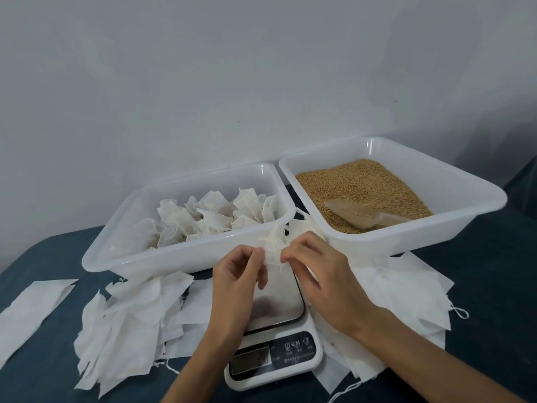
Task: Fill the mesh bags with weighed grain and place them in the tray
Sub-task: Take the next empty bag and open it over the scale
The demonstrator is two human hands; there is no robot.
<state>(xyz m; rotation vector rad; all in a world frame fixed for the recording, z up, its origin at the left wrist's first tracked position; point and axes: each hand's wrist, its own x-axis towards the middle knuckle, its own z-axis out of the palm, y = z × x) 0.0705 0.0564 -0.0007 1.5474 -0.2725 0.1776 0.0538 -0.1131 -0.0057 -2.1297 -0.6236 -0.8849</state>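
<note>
A white mesh bag (274, 251) hangs above the steel platform of the white kitchen scale (273, 356). My left hand (239, 283) pinches its gathered top from the left, and my right hand (316, 271) pinches it from the right, with drawstrings showing between the fingers. The left white tray (186, 261) holds several filled, tied bags (215, 219). The right white tray (465, 219) holds brown grain (357, 184) with a translucent scoop (363, 215) lying in it.
Several empty white bags lie spread on the dark blue cloth left of the scale (125, 324) and right of it (401, 303). A single flat bag (32, 309) lies at the far left. A grey wall stands behind the trays.
</note>
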